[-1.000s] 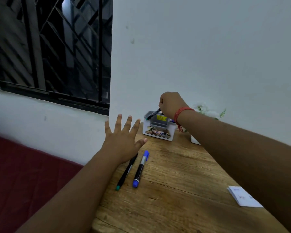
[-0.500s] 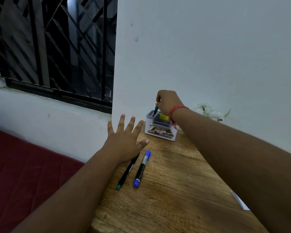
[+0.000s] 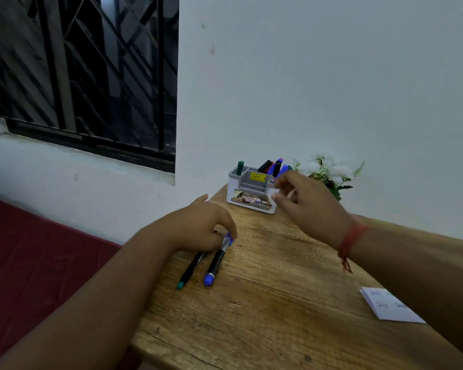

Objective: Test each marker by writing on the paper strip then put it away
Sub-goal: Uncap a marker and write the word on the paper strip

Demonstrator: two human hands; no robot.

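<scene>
Two markers lie side by side on the wooden table (image 3: 265, 311): a blue marker (image 3: 216, 263) and a thinner green-tipped marker (image 3: 190, 271). My left hand (image 3: 198, 228) rests over their far ends, its fingers curled onto the blue marker. My right hand (image 3: 305, 206) hovers empty in front of the white pen holder (image 3: 247, 193), fingers loosely apart. A green marker (image 3: 239, 167) stands upright in the holder's left slot; several other markers (image 3: 274, 166) stand in its back. The paper strip (image 3: 385, 305) lies at the right, partly hidden by my right forearm.
A small plant with white flowers (image 3: 329, 172) stands against the wall right of the holder. A dark red mattress (image 3: 32, 263) lies beyond the table's left edge. A barred window (image 3: 86, 70) is at the upper left.
My right hand has let go of the green marker in the holder's left slot and drawn back to the right. My left hand has dropped onto the markers and curled its fingers.
</scene>
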